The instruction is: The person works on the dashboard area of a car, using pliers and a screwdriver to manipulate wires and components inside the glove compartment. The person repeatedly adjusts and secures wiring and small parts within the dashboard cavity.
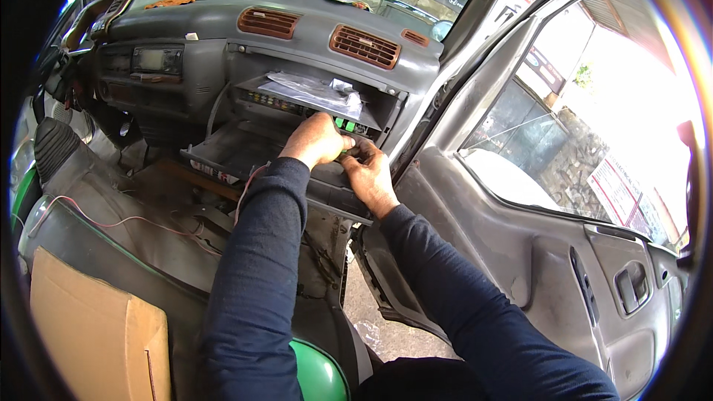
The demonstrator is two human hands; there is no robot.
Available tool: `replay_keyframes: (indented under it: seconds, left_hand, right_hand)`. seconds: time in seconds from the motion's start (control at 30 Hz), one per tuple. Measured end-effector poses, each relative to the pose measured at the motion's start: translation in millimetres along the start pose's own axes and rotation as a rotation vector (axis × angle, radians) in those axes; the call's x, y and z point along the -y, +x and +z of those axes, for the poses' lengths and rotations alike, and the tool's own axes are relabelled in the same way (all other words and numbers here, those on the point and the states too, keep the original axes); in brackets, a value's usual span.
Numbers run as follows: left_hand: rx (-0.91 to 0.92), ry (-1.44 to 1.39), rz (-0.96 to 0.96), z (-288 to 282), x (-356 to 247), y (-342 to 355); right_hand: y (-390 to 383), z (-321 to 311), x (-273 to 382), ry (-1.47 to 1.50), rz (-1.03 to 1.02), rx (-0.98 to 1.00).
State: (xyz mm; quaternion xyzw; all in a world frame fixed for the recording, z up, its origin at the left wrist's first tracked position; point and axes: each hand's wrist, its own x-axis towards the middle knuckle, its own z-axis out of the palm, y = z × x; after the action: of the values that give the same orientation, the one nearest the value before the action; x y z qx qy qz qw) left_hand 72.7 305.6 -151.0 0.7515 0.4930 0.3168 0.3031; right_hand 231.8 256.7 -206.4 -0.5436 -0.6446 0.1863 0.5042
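Two bare hands: head view; left hand (pixel 318 139) and right hand (pixel 371 180) meet at the right part of the glove compartment, fingertips close together.
Left fingers: bent downward, back of the hand up; whether they grasp anything, I cannot tell.
Right fingers: curled toward the left ones; their tips are too small and shaded to tell whether they pinch something.
Green blocks: small, bright green, box-shaped pieces (pixel 347 125) inside the compartment, just beyond the hands.
Fuse row: small multicoloured pieces (pixel 272 101) in a dark panel, left of the green blocks.
Papers: loose white sheets (pixel 312 90) on the shelf above the fuse row.
Glove-box tray: dark grey plastic (pixel 241 150), lowered below the hands.
Wire: thin, pinkish-red (pixel 141 219), looping across the grey seat (pixel 119 241).
Cardboard: brown, folded piece (pixel 89 327) at lower left.
Door: grey plastic-lined panel (pixel 483 230), swung open at right.
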Motion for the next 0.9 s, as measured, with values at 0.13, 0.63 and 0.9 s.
replay_keyframes:
  seconds: [0.13, 0.63, 0.9]
  left_hand:
    - [0.027, -0.099, 0.057, 12, 1, 8]
    - [-0.017, 0.034, 0.158, 13, 15, 5]
    - [-0.003, -0.146, 0.153, 34, 8, 11]
  right_hand:
    - [-3, 1, -2, 0.106, -0.083, -0.027]
    - [5, -5, -16, 0.688, 0.216, -0.121]
    - [2, -5, -15, 0.581, 0.183, -0.095]
